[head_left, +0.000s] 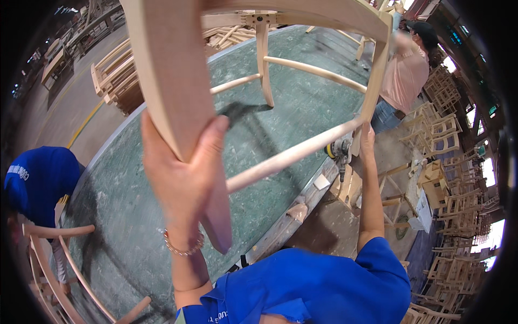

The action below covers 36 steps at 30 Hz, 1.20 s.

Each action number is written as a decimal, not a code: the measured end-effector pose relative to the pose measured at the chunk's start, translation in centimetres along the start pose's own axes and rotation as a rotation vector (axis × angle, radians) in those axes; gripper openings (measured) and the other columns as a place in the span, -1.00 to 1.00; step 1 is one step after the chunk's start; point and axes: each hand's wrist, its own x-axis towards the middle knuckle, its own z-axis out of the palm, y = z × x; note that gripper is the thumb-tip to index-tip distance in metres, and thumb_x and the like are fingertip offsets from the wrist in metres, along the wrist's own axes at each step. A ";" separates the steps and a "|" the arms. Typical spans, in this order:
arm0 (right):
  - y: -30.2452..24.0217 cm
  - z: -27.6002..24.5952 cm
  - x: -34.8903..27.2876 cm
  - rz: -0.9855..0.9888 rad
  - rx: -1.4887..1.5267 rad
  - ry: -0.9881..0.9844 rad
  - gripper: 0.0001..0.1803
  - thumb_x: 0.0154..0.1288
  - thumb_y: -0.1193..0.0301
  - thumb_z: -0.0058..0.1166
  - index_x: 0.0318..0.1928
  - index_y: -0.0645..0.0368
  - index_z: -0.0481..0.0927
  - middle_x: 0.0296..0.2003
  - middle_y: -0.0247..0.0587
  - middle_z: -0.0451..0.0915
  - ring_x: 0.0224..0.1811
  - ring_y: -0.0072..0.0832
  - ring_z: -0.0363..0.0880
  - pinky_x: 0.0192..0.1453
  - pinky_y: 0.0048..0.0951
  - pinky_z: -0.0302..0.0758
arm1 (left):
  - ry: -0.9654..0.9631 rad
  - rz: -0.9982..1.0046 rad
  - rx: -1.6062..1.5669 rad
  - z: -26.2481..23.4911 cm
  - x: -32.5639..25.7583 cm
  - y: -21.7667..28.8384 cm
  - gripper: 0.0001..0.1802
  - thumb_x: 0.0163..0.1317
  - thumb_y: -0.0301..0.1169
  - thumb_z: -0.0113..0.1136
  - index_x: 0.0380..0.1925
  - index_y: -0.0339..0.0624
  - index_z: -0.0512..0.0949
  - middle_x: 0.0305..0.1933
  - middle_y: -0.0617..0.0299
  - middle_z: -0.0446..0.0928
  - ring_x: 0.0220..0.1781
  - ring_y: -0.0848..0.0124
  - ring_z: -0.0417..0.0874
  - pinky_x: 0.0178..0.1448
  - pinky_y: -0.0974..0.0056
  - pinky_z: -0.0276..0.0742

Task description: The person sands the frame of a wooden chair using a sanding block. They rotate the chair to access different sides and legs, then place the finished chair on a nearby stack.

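A pale, unfinished wooden chair frame point(294, 154) is tilted in front of me above a green worktable point(280, 116). My left hand point(183, 173), with a beaded bracelet at its wrist, is wrapped round the near wide leg, thumb on one side and fingers on the other. On the right, my right hand point(367, 141) holds another leg of the same frame close to where a round stretcher joins it; its fingers are partly hidden behind the wood. A power sander point(339, 150) is close by that hand, at the table's edge.
A co-worker in blue point(40, 181) bends at the left, near another chair frame point(59, 232). Another person in a pink shirt point(404, 73) works at the far right. Wooden parts point(116, 73) are stacked beyond the table. Many chairs point(458, 216) crowd the right side.
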 end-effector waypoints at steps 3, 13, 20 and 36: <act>-0.5 1.5 -1.2 -0.027 -0.037 0.034 -0.33 0.17 -0.25 0.07 -0.27 0.21 0.47 -0.53 -0.40 0.43 -0.52 -0.67 0.41 -0.46 -0.56 0.34 | 0.009 -0.120 -0.049 -2.2 0.9 -2.0 -0.45 0.04 -0.22 0.45 -0.08 -0.27 0.41 -0.35 0.18 0.55 -0.43 0.44 0.60 -0.37 0.38 0.54; -9.6 8.8 -2.5 -0.136 -0.373 0.034 -0.35 0.15 -0.19 0.12 -0.15 0.20 0.51 -0.48 -0.08 0.55 -0.41 -0.27 0.54 -0.23 -0.26 0.44 | 0.094 -0.247 -0.140 -9.3 4.6 -10.0 -0.58 0.21 -0.07 0.26 -0.22 -0.21 0.47 -0.44 0.25 0.54 -0.48 0.49 0.60 -0.43 0.41 0.53; -7.8 9.4 1.7 -0.232 -0.480 0.127 -0.25 0.06 -0.34 0.05 -0.16 0.13 0.54 -0.51 -0.09 0.58 -0.37 -0.13 0.61 -0.26 -0.22 0.45 | 0.085 -0.197 -0.081 -5.6 7.2 -9.8 -0.55 0.23 -0.05 0.23 -0.19 -0.22 0.44 -0.45 0.20 0.52 -0.51 0.43 0.60 -0.46 0.38 0.52; -4.0 7.5 -1.4 -0.257 -0.433 0.164 -0.39 0.04 -0.08 0.28 -0.06 0.08 0.49 -0.36 -0.01 0.65 -0.28 -0.02 0.65 -0.25 -0.16 0.49 | 0.183 -0.109 -0.005 -5.3 3.3 -10.1 -0.51 0.23 -0.01 0.23 -0.21 -0.25 0.43 -0.44 0.19 0.54 -0.50 0.46 0.59 -0.39 0.39 0.54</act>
